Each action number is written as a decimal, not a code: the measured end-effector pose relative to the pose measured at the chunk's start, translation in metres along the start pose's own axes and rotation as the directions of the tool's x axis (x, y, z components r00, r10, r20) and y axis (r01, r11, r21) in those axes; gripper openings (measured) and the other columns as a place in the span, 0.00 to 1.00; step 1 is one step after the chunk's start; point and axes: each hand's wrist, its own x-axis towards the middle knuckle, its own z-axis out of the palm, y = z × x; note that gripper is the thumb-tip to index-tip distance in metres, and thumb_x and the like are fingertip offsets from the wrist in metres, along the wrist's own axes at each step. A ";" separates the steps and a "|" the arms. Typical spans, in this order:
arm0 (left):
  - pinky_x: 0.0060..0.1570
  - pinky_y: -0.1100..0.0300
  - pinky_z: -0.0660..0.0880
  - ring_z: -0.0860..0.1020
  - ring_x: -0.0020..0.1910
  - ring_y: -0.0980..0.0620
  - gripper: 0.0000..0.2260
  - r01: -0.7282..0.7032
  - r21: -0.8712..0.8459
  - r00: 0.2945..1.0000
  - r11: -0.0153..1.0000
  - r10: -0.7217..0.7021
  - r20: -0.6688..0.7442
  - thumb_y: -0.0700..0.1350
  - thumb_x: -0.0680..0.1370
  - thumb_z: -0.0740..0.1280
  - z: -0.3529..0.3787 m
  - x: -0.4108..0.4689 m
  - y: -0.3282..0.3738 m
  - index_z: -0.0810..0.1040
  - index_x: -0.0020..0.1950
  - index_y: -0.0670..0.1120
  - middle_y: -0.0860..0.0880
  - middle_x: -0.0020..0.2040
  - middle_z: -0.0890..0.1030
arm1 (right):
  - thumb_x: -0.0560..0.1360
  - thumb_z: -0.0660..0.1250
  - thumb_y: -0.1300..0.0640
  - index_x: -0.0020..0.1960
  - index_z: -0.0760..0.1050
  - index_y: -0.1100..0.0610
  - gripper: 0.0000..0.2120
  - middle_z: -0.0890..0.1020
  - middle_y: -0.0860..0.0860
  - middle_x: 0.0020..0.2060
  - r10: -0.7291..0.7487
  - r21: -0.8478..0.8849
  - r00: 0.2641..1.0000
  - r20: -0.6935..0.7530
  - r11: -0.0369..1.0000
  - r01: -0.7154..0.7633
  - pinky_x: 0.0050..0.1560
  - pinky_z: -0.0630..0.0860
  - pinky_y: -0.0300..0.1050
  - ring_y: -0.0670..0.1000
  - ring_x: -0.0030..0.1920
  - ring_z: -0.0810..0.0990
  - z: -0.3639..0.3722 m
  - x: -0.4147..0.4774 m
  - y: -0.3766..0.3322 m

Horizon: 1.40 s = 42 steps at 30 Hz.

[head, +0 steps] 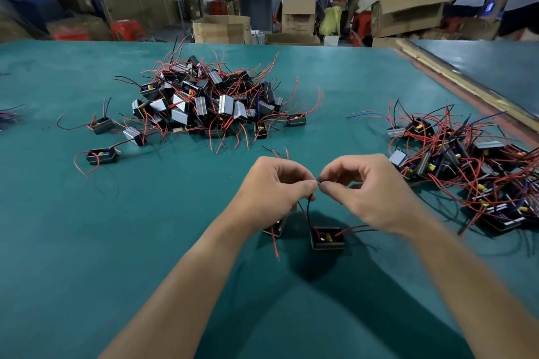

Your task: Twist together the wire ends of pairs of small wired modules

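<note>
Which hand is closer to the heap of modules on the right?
Right. The right hand is just left of that heap; the left hand is farther left. Both pinch the wire ends.

Two hands [274, 192], two wired modules [327, 237] beneath them, two heaps [204, 99] of modules, three stray modules [102, 156] at left.

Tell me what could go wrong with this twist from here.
1. The left hand and right hand pinch the wire ends only at their tips; these may slip apart before the twist holds.
2. The module below seems to hang from those wires, so its weight could tug the joint loose.
</note>
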 end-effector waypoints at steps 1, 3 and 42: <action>0.28 0.64 0.67 0.70 0.24 0.56 0.09 0.030 -0.047 1.000 0.998 -0.030 -0.002 0.35 0.77 0.69 -0.001 0.001 0.000 0.81 0.37 0.44 0.51 0.31 0.81 | 0.72 0.74 0.64 0.37 0.81 0.53 0.09 0.81 0.43 0.29 -0.035 -0.042 0.999 -0.030 0.999 0.034 0.35 0.70 0.31 0.40 0.29 0.75 0.001 0.000 0.001; 0.32 0.60 0.67 0.69 0.24 0.54 0.08 0.063 -0.110 0.998 0.992 -0.064 0.000 0.35 0.77 0.69 -0.002 0.001 -0.001 0.81 0.38 0.43 0.50 0.31 0.81 | 0.72 0.74 0.61 0.35 0.80 0.51 0.10 0.79 0.41 0.28 -0.064 -0.098 0.995 -0.078 0.994 0.057 0.33 0.67 0.29 0.40 0.28 0.73 0.003 0.000 0.003; 0.27 0.64 0.70 0.70 0.25 0.54 0.06 0.032 -0.055 0.999 0.998 -0.031 0.028 0.37 0.77 0.71 -0.005 0.001 -0.003 0.84 0.40 0.44 0.50 0.34 0.84 | 0.73 0.71 0.66 0.33 0.82 0.56 0.12 0.81 0.48 0.27 0.195 0.133 0.979 0.066 0.970 -0.202 0.28 0.69 0.37 0.45 0.27 0.71 0.002 0.000 -0.008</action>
